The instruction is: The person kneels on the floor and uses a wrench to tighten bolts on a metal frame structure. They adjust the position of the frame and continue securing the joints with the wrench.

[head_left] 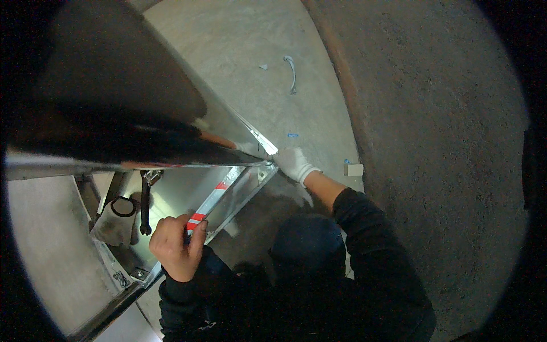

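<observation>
My bare left hand (175,245) is closed around the lower end of a flat metal bar with red and white striping (209,202). This bar slants up to the corner of a shiny metal frame. At that corner my right hand (292,165), in a white glove, has its fingers bent in against the metal; their tips and whatever they hold are hidden. A large glossy metal panel (131,108) rises over the frame and mirrors the glove. Left of my bare hand, a dark open-ended wrench (145,208) lies on the frame's metal sheet (176,191).
A black ring (123,207) rests on a greyish cloth-like piece (115,226) beside the wrench. Small metal parts (121,279) lie at the frame's lower left. On the pale floor are a grey strip (292,74), a blue scrap (293,135) and a small light block (354,170).
</observation>
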Motion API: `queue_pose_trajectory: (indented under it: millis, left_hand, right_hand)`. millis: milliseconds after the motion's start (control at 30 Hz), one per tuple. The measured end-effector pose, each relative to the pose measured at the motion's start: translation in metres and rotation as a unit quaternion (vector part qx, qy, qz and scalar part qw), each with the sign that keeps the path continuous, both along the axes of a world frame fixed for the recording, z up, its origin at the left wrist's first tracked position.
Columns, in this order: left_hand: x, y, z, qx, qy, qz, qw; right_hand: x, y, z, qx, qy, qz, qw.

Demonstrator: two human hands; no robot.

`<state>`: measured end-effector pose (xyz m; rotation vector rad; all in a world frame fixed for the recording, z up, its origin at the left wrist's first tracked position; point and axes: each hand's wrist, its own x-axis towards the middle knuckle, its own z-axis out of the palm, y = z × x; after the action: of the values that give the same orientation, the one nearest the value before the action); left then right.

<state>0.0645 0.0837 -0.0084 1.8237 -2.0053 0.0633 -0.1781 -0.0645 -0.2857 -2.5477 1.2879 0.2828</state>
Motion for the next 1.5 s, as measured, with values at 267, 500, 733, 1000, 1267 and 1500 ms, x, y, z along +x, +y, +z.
queue_pose_trajectory:
  millis: [267,500,733,1000,1267,1500]
  left_hand:
    - [-0.002,-0.003,0.002,-0.016,0.001,-0.010,1.000]
    - [-0.003,-0.006,0.004,-0.031,0.002,-0.021,0.999]
    - [-0.005,-0.005,0.007,0.001,0.022,-0.011,1.000]
    - [-0.005,-0.004,0.008,0.021,0.018,0.000,1.000]
    - [-0.002,-0.002,0.006,0.024,0.007,-0.004,1.000]
    - [-0.003,-0.004,0.007,0.023,0.017,-0.012,1.000]
  right_hand:
    - [-0.004,-0.002,0.001,0.036,-0.098,-0.046,0.993]
    - [-0.008,-0.006,-0.008,0.000,-0.087,0.034,0.996]
    - [-0.013,-0.015,0.001,0.003,-0.029,0.142,0.989]
    - [-0.011,0.000,-0.001,0.041,-0.078,0.001,0.996]
    - [-0.043,0.007,0.008,0.168,-0.231,-0.190,0.939]
    - [-0.040,0.008,0.015,0.172,-0.240,-0.217,0.930]
